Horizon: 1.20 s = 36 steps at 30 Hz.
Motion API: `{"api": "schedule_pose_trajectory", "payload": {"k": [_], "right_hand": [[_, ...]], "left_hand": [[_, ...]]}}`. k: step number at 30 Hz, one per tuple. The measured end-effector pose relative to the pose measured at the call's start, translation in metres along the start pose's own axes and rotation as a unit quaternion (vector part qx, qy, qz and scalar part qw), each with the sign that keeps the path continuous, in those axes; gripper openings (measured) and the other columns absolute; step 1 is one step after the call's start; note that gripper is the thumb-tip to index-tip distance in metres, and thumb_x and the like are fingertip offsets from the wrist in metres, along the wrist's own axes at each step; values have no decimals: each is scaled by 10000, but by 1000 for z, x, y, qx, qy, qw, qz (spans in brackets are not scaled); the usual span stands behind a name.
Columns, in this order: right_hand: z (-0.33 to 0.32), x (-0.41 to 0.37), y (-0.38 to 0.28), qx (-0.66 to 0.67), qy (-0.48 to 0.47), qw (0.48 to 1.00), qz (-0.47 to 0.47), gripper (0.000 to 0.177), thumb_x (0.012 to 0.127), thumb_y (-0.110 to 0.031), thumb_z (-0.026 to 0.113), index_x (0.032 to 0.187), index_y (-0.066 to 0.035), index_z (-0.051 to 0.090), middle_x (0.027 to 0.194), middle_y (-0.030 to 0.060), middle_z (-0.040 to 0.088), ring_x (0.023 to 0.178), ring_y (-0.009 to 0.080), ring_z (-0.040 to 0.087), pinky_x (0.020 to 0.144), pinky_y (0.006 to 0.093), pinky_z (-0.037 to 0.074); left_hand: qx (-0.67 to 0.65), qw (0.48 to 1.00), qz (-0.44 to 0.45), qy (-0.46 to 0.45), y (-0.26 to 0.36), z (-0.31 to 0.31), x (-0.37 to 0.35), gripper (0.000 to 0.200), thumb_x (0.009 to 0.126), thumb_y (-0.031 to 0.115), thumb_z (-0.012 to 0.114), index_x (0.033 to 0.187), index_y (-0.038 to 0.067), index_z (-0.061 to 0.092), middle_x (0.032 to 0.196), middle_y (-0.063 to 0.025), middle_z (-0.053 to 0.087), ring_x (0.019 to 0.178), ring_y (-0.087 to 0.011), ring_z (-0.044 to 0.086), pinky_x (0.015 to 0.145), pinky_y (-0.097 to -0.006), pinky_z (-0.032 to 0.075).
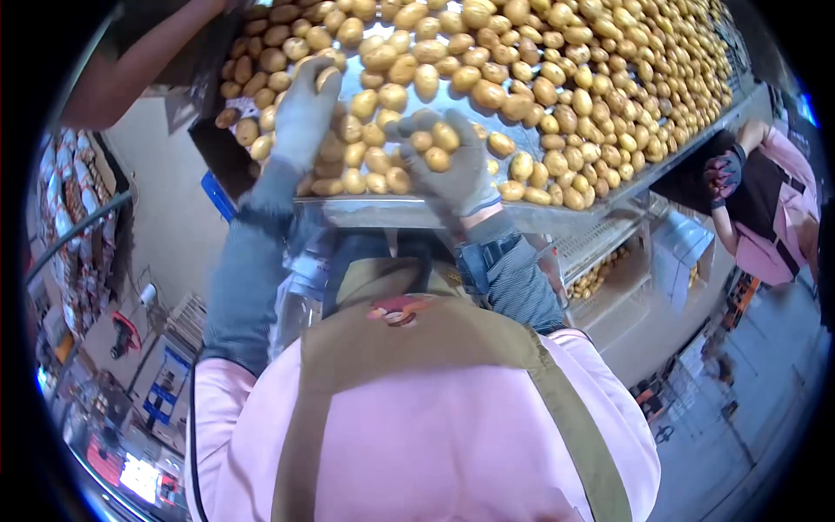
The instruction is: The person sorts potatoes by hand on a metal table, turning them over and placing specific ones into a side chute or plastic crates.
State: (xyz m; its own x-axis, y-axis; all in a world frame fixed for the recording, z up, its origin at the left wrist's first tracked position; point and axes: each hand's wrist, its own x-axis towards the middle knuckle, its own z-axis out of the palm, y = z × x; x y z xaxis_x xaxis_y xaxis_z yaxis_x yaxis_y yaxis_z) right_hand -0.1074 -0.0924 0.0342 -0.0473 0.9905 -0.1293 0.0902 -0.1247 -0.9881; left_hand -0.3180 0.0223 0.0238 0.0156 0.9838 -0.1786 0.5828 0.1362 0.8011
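Note:
Many yellow-brown potatoes [489, 93] lie over a metal sorting table [374, 211] at the top of the head view. My left hand [304, 122], in a grey glove, reaches over the table's left part, its fingers closed around a potato [327, 79]. Palm up above the front edge, my right hand [461, 174] cups several small potatoes [437, 148] in its curled, gloved fingers. More potatoes lie between the two hands, close to the table's front lip.
Another person's bare arm [130, 74] extends in at upper left. At right, a person in a pink top [774, 209] stands by the table with a dark glove. Below the table are a crate [600, 261] with potatoes and a pale bin [678, 248]. Filled sacks [74, 217] are stacked left.

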Motion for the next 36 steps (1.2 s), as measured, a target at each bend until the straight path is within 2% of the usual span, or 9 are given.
{"api": "schedule_pose_trajectory", "payload": {"k": [1, 3, 4, 11, 16, 23, 28, 32, 36], "right_hand": [[0, -9, 4, 77, 0, 996, 39, 529, 875, -53, 741, 1315, 56, 470, 1273, 174, 668, 1195, 263, 650, 999, 350, 532], [1, -27, 14, 233, 18, 966, 114, 624, 814, -112, 764, 1357, 34, 494, 1297, 201, 646, 1228, 310, 626, 1023, 361, 505], [-1, -50, 25, -129, 18, 991, 35, 673, 779, -141, 768, 1374, 26, 502, 1310, 218, 631, 1238, 327, 612, 1042, 375, 486], [-67, -218, 40, 312, 142, 915, 210, 558, 867, -225, 736, 1343, -17, 530, 1203, 153, 642, 1056, 240, 651, 859, 371, 562], [-155, -388, 125, 463, 329, 772, 285, 525, 991, -508, 552, 1289, -75, 542, 1225, 156, 627, 985, 302, 668, 778, 409, 601], [-174, -325, 125, -23, 537, 792, 288, 283, 958, -234, 635, 1174, -55, 675, 1175, 128, 675, 1092, 253, 634, 937, 368, 509], [-197, -139, 43, -429, 393, 812, 36, 366, 976, -266, 600, 1278, -70, 663, 1377, 185, 602, 1297, 324, 545, 1132, 441, 385], [-173, -73, 65, -652, 310, 683, 105, 499, 936, -360, 581, 1346, -75, 596, 1469, 255, 491, 1349, 422, 469, 1169, 613, 249], [-99, -90, 40, -576, 212, 776, 146, 583, 907, -509, 628, 1341, -120, 645, 1592, 106, 410, 1448, 476, 311, 1180, 618, 223]], "left_hand": [[-13, 976, 192, 98, -11, 21, -12, 283, 1025, 234, 575, 1236, 50, 614, 1145, -162, 683, 1026, -297, 664, 930, -368, 511], [-34, 988, 147, -28, 27, 51, -77, 297, 1007, 183, 607, 1248, 10, 598, 1173, -212, 656, 1115, -323, 636, 984, -404, 496], [58, 945, 310, -92, 40, 60, -98, 350, 980, 148, 607, 1298, 5, 568, 1215, -238, 634, 1188, -382, 595, 1055, -471, 447], [-51, 830, 315, -457, 88, 83, -162, 460, 953, 138, 615, 1395, 52, 519, 1307, -223, 586, 1281, -426, 509, 1107, -483, 405], [22, 863, 299, -406, 55, 98, -144, 221, 1008, 175, 595, 1175, 54, 673, 1042, -187, 682, 966, -357, 658, 849, -422, 529], [25, 909, 234, -344, 35, 88, -144, 227, 985, 176, 623, 1172, 64, 688, 1059, -174, 696, 982, -362, 660, 861, -435, 526], [63, 869, 419, -255, 83, 142, -95, 275, 983, 159, 620, 1250, 126, 675, 1130, -132, 699, 1026, -338, 661, 876, -421, 533], [314, 718, 566, -256, 148, 225, -40, 558, 941, 290, 634, 1478, 223, 493, 1535, -74, 477, 1423, -277, 428, 1153, -483, 332], [378, 723, 493, -302, 148, 215, -16, 550, 956, 474, 581, 1469, 291, 505, 1599, -17, 387, 1474, -253, 336, 1176, -601, 214]]}}
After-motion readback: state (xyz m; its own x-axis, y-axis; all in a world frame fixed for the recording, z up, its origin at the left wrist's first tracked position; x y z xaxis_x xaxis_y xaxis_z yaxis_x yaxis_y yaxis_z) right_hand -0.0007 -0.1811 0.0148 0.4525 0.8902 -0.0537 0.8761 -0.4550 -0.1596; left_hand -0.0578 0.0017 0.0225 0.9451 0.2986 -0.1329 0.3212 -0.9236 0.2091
